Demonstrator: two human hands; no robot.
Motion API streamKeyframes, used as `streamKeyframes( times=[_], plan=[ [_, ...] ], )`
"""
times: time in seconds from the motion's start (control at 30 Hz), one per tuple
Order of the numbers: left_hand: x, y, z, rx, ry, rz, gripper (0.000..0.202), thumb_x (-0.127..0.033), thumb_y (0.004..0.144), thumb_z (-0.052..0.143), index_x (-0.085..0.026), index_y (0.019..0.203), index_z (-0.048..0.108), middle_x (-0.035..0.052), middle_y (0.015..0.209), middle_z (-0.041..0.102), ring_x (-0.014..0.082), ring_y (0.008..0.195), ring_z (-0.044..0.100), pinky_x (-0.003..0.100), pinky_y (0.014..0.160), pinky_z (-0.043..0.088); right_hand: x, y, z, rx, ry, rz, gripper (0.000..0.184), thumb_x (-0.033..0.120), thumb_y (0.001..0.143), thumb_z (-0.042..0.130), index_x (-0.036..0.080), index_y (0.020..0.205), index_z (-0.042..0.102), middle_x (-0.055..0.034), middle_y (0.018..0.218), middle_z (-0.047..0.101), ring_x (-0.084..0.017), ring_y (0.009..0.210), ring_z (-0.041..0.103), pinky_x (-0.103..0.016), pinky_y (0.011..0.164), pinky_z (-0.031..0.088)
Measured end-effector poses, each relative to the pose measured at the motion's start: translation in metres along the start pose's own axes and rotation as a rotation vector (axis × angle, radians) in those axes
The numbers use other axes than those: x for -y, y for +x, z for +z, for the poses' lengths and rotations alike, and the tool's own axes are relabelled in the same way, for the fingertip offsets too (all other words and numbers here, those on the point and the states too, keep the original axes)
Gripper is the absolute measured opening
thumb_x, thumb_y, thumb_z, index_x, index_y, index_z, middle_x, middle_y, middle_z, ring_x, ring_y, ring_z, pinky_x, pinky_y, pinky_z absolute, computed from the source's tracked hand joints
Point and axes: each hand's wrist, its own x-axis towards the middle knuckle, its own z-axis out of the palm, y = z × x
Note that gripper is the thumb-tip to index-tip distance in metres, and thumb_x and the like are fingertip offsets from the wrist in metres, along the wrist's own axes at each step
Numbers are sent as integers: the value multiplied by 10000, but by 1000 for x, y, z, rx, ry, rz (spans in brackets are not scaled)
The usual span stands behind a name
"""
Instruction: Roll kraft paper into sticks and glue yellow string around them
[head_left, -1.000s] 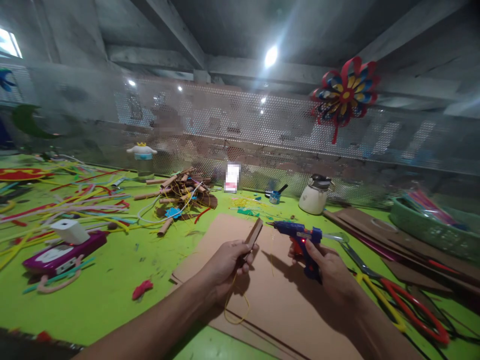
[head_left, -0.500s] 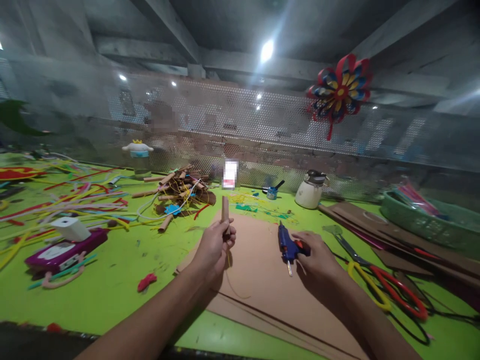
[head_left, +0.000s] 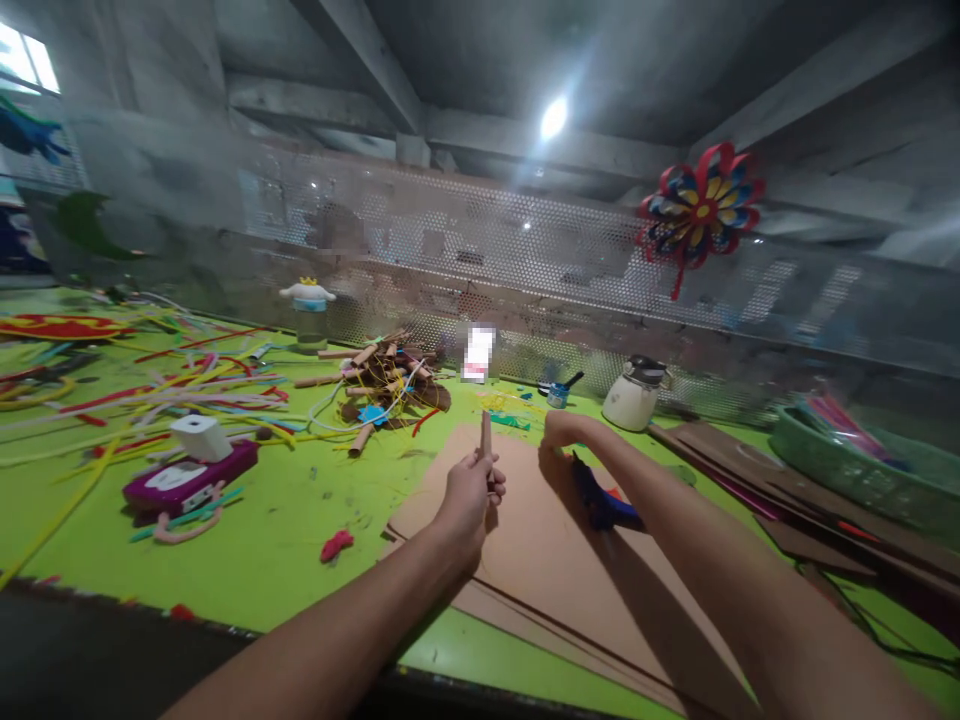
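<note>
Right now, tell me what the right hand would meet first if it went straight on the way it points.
Probably the green and yellow scraps just beyond the cardboard sheet; the right hand points forward, slightly left, at them. Depth is unclear, so it might pass above them.

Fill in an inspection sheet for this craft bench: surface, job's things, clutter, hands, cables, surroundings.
Surface: green table, cardboard sheet laid on it.
Job's things: cardboard strip upright; blue glue gun lying on the sheet.
Clutter: coloured strips, brown rolls, purple device, white pot, green basket.
Hands: left hand grips the strip; right hand reaches past the gun, grip unclear.
Cables: thin dark cord at right.
Surroundings: perforated screen, paper pinwheel, ceiling lamp.
</note>
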Motion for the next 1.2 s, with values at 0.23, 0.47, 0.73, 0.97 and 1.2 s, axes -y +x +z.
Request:
streamKeyframes(
  times=[0.23, 0.47, 0.73, 0.97, 1.2],
  plan=[
    [4, 0, 2, -9, 48, -95, 75, -155, 840, 401, -133, 891, 450, -34, 561, 456, 43, 421, 410, 147, 397, 244, 7, 22, 5, 247, 50, -38, 246, 290, 853, 531, 140, 1044, 571, -54, 1087, 573, -202, 940, 568, -382, 793, 483],
    [8, -2, 3, -23, 90, -108, 88, -150, 840, 387, -129, 882, 461, -21, 567, 472, 53, 425, 431, 157, 404, 276, -5, 19, -8, 260, 421, -64, 176, 278, 831, 554, 120, 888, 611, -80, 996, 630, -186, 874, 596, -319, 732, 503],
    [10, 0, 2, -6, 72, -135, 47, -162, 802, 446, -141, 836, 471, -13, 564, 498, 69, 436, 466, 164, 417, 308, -17, 0, -33, 181, 1062, -227, 139, 252, 805, 526, 143, 722, 505, -141, 848, 690, -184, 776, 663, -322, 715, 536],
    [9, -11, 6, 89, -8, -180, 56, -136, 759, 437, -119, 785, 484, 1, 533, 505, 73, 421, 455, 162, 401, 305, 4, -21, -66, 32, 1527, -202, 63, 101, 731, 593, 110, 698, 540, -77, 607, 646, -117, 494, 590, -260, 512, 504],
    [7, -15, 7, 185, 7, -257, 111, -155, 770, 433, -86, 800, 514, 54, 574, 572, 95, 458, 518, 167, 421, 363, 26, -53, -76, 129, 1332, -292, 94, 172, 665, 648, 108, 667, 579, -24, 491, 598, -1, 301, 266, -167, 322, 186]
  ],
)
